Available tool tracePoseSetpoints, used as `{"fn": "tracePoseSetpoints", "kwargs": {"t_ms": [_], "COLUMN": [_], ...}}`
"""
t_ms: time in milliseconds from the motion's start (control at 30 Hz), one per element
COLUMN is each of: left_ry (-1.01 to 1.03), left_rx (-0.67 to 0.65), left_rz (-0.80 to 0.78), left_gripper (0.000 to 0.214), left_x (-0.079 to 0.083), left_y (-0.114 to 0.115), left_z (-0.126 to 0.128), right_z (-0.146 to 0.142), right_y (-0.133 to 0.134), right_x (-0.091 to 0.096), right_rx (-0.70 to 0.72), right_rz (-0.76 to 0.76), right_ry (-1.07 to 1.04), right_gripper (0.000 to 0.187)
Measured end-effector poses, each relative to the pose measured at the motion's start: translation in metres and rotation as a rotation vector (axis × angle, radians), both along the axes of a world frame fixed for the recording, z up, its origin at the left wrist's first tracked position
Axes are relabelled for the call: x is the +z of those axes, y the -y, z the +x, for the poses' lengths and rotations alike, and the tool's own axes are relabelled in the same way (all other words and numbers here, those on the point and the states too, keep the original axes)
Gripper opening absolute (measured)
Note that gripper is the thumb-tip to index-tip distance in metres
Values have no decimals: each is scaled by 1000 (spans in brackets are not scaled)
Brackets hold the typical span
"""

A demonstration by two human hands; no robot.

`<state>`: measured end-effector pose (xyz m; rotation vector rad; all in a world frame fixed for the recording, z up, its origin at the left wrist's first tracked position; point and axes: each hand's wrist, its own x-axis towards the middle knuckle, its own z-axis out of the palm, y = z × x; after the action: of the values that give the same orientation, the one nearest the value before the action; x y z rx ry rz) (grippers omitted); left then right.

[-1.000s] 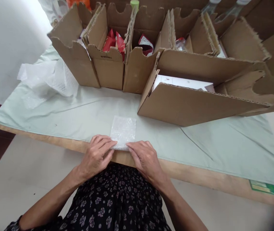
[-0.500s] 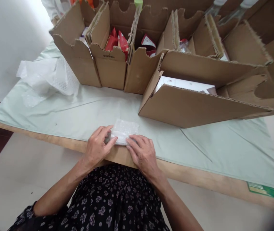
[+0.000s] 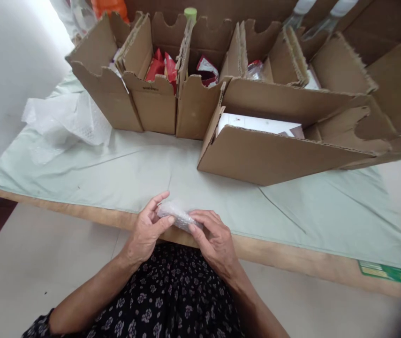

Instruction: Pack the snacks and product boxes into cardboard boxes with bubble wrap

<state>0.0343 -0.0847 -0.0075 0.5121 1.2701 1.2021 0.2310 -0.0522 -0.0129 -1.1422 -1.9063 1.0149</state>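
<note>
Taking the clock from the folded bubble wrap (image 3: 176,217) as its centre, I have a black flowered garment (image 3: 175,300) nearest me at six o'clock. The left hand (image 3: 143,234), at eight, pinches one end of the wrap, thumb on the near side and forefinger stretched beyond it; the right hand (image 3: 218,240), at four, grips the other end between thumb and curled fingers. The wrap lies tilted between them over the wooden table edge (image 3: 274,251); I can't tell whether it touches the surface. Between three and four I see a green label (image 3: 385,271) on that edge. A pale green cloth (image 3: 144,173) spreads beyond the hands. At two sits a wide carton (image 3: 277,157) containing a white flat item (image 3: 260,123); between ten and eleven, crumpled loose bubble wrap (image 3: 68,119). Farther off, narrow cartons (image 3: 156,105) stand from eleven to one, with red packets (image 3: 156,65) inside one at twelve. Behind, at one, I make out white-capped bottles (image 3: 331,19).
</note>
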Motion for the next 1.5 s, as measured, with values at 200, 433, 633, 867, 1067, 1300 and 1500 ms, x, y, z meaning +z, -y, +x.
{"fn": "tracePoseSetpoints", "kwargs": {"t_ms": [200,433,633,867,1067,1300,1500], "left_ry": [-102,-652,-1263,-1243,-1223,-999,-586], "left_rx": [-108,-175,-97,-59,-62,-2,-149], "left_rz": [117,773,1105,1081,1088,923,657], "left_gripper": [46,62,77,66,68,88,86], "left_x": [-11,40,80,67,70,51,18], "left_y": [2,-53,-130,-140,-143,-132,-149], "left_z": [21,23,40,61,64,54,60], "right_z": [30,100,156,152,130,172,183], "right_y": [-10,-51,-145,-254,-257,-149,-112], "right_x": [16,110,200,163,150,169,80], "right_rx": [4,-267,-517,-8,56,-448,-438], "right_rz": [-165,285,584,329,205,491,206], "right_ry": [-113,77,694,854,860,589,231], "right_gripper": [42,15,24,45,40,14,56]}}
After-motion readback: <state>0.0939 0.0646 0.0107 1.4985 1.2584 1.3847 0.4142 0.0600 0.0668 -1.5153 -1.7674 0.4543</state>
